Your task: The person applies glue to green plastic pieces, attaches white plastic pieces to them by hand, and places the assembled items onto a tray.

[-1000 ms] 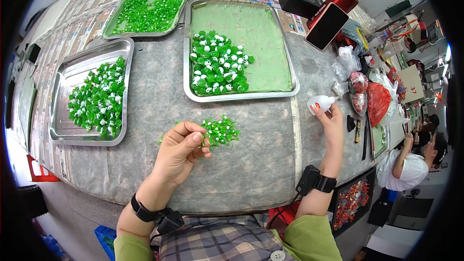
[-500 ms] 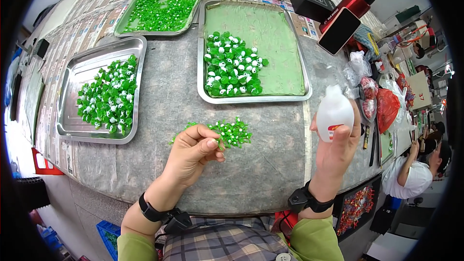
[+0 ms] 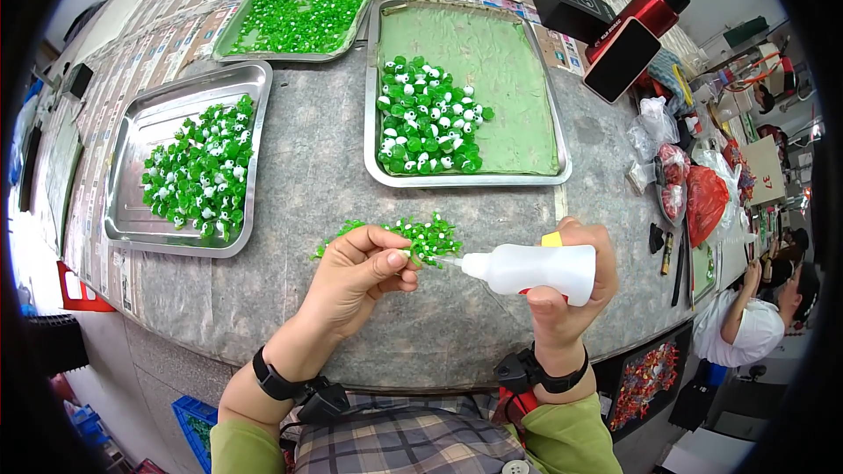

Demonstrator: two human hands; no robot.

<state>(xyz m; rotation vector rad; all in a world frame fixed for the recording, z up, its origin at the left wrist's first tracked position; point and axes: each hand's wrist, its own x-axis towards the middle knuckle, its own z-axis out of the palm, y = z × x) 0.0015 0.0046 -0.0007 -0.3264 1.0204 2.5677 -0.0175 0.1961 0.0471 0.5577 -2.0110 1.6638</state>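
"Where's the white bottle (image 3: 549,269)?"
"Grasped in the right hand (image 3: 575,281), tipped sideways, its nozzle (image 3: 472,265) near the left hand (image 3: 362,272)."
"And those left fingers?"
"Thumb and forefinger pinch a tiny piece (image 3: 410,255), beside a green-and-white pile (image 3: 432,235) on the grey tabletop (image 3: 316,140). 3 trays (image 3: 465,181) lie beyond."

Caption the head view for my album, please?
Right hand points a white squeeze bottle toward the pinching left hand near small green-and-white pieces.

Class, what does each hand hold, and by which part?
Right hand: the white bottle, by its body near the base. Left hand: a tiny piece, pinched; which part is unclear.
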